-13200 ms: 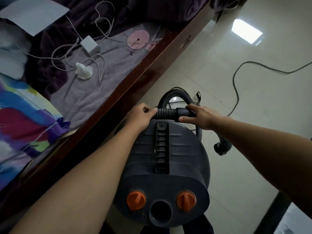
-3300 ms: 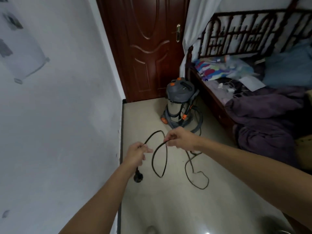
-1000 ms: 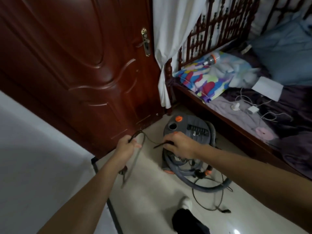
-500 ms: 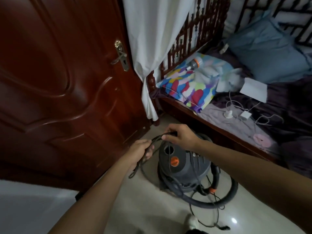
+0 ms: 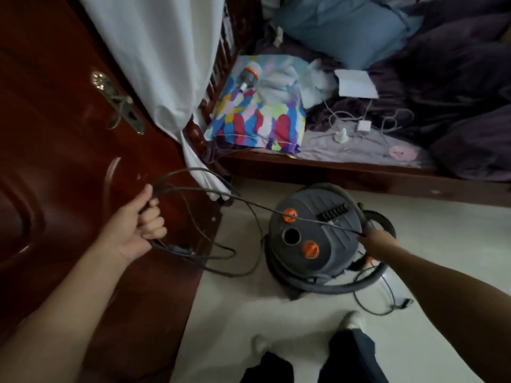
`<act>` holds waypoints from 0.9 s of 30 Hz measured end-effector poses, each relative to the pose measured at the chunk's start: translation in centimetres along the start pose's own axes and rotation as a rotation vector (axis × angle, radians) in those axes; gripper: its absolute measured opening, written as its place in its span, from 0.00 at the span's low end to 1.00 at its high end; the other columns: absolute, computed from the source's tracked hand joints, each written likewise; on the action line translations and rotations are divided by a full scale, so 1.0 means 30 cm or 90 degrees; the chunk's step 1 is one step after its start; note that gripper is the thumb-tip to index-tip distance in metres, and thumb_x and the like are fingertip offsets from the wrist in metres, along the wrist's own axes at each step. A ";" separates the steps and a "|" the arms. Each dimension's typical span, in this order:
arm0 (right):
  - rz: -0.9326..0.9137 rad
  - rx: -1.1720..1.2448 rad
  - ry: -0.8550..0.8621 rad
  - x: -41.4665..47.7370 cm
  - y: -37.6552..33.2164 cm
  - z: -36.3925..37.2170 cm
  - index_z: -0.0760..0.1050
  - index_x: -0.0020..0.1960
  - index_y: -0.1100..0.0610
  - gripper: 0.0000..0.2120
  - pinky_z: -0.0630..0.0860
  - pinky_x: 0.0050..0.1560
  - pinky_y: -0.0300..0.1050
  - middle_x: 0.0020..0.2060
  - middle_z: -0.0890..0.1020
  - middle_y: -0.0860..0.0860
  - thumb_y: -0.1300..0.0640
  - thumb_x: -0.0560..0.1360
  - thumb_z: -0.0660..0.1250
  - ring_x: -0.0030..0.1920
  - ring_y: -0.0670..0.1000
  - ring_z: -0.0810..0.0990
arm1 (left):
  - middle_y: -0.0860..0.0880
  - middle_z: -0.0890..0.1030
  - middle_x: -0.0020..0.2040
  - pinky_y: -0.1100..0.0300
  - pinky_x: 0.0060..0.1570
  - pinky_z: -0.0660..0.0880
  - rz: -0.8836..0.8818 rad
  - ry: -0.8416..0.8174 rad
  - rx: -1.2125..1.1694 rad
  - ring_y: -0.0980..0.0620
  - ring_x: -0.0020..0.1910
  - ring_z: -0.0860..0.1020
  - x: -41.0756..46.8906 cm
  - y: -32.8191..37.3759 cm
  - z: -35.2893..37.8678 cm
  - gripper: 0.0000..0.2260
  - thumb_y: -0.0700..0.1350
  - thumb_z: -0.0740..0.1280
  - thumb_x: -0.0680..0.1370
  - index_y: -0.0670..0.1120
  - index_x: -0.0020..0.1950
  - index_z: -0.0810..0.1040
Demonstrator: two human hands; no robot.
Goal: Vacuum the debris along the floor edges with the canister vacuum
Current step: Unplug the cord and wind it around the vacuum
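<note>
Left hand [image 5: 138, 228] grips gathered loops of power cord [image 5: 221, 193]; right hand [image 5: 377, 241] pinches the strand stretched over the canister vacuum [image 5: 312, 236], standing on the floor [image 5: 249, 313] beside the bed [image 5: 359, 172]. Risk — the strand may snag an orange knob [image 5: 290, 214], tangling or tipping the canister.

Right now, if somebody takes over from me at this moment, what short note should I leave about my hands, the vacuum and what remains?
Left hand: grips several loops of the black power cord, in front of the door.
Right hand: pinches the same cord at the right side of the canister vacuum; the cord runs taut across its lid.
The vacuum stands on the floor beside the bed frame; its hose lies coiled around the base, in nobody's hand.
Done: cord partly gathered in loops.
Left: no nozzle is at a floor edge, so the edge vacuuming seems yet to do.
</note>
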State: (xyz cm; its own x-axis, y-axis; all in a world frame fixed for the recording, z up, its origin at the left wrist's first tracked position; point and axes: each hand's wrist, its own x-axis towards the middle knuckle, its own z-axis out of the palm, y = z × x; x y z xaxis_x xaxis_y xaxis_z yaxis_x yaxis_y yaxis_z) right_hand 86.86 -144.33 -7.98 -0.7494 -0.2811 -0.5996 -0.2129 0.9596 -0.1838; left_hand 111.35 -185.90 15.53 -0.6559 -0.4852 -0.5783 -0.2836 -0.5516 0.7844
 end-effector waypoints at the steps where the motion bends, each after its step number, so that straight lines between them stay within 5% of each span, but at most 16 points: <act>1: -0.015 -0.021 -0.027 -0.031 -0.012 0.040 0.75 0.64 0.57 0.16 0.75 0.53 0.49 0.57 0.80 0.59 0.50 0.82 0.57 0.56 0.60 0.79 | 0.53 0.49 0.25 0.65 0.21 0.50 -0.003 -0.001 0.010 0.55 0.23 0.47 0.036 0.004 -0.007 0.15 0.56 0.61 0.77 0.49 0.35 0.65; 4: -0.071 -0.058 -0.098 -0.149 -0.108 0.132 0.73 0.67 0.50 0.17 0.73 0.60 0.49 0.62 0.79 0.56 0.47 0.83 0.53 0.61 0.57 0.77 | 0.55 0.55 0.21 0.66 0.20 0.50 0.010 -0.004 0.054 0.58 0.19 0.51 0.136 -0.044 0.039 0.14 0.53 0.60 0.81 0.48 0.38 0.69; 7: -0.183 -0.135 -0.119 -0.278 -0.271 0.138 0.70 0.69 0.47 0.18 0.75 0.57 0.51 0.60 0.79 0.56 0.45 0.82 0.53 0.59 0.58 0.78 | 0.53 0.62 0.23 0.69 0.21 0.52 0.047 -0.029 0.181 0.59 0.17 0.58 0.202 -0.136 0.125 0.10 0.45 0.61 0.82 0.44 0.41 0.71; 11: -0.397 -0.151 -0.004 -0.433 -0.461 0.007 0.71 0.65 0.55 0.17 0.75 0.50 0.52 0.54 0.79 0.59 0.46 0.83 0.55 0.53 0.61 0.78 | 0.45 0.82 0.32 0.69 0.20 0.54 0.009 -0.123 0.369 0.57 0.21 0.65 0.224 -0.250 0.228 0.05 0.42 0.60 0.82 0.44 0.46 0.69; 14: -0.463 -0.034 0.112 -0.472 -0.522 -0.119 0.73 0.59 0.58 0.14 0.75 0.45 0.57 0.48 0.80 0.58 0.49 0.83 0.56 0.46 0.62 0.79 | 0.40 0.85 0.41 0.66 0.20 0.55 -0.056 -0.196 0.451 0.54 0.26 0.66 0.201 -0.309 0.298 0.06 0.43 0.59 0.83 0.45 0.47 0.67; 18: -0.403 0.086 0.252 -0.405 -0.479 -0.220 0.76 0.54 0.56 0.14 0.73 0.38 0.52 0.44 0.83 0.57 0.46 0.80 0.62 0.44 0.62 0.80 | 0.50 0.74 0.25 0.65 0.21 0.54 -0.081 -0.241 0.463 0.51 0.28 0.67 0.171 -0.326 0.390 0.08 0.45 0.60 0.83 0.46 0.44 0.72; 21: -0.249 0.128 0.281 -0.274 -0.358 -0.225 0.76 0.51 0.56 0.11 0.75 0.40 0.52 0.44 0.83 0.58 0.48 0.77 0.66 0.47 0.63 0.81 | 0.53 0.65 0.27 0.65 0.22 0.51 -0.072 -0.263 0.443 0.59 0.24 0.61 0.165 -0.299 0.450 0.10 0.47 0.61 0.82 0.49 0.41 0.72; 24: -0.053 0.186 0.213 -0.119 -0.153 -0.177 0.75 0.42 0.55 0.08 0.70 0.38 0.47 0.40 0.81 0.57 0.51 0.76 0.68 0.47 0.62 0.81 | 0.54 0.62 0.27 0.66 0.21 0.49 -0.075 -0.268 0.367 0.61 0.23 0.59 0.174 -0.238 0.469 0.10 0.48 0.62 0.81 0.49 0.40 0.70; 27: 0.137 0.252 0.079 -0.035 0.063 -0.089 0.74 0.37 0.56 0.16 0.69 0.39 0.44 0.38 0.80 0.57 0.47 0.79 0.65 0.43 0.60 0.80 | 0.54 0.62 0.26 0.65 0.21 0.49 -0.070 -0.269 0.329 0.60 0.23 0.60 0.187 -0.164 0.446 0.08 0.48 0.63 0.80 0.49 0.42 0.71</act>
State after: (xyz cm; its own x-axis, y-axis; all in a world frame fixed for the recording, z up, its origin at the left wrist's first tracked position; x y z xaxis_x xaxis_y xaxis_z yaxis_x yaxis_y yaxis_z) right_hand 85.57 -142.20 -5.62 -0.8248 -0.0503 -0.5632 0.1924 0.9117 -0.3631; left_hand 99.71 -176.84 11.42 -0.7919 -0.0800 -0.6054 -0.5930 -0.1364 0.7936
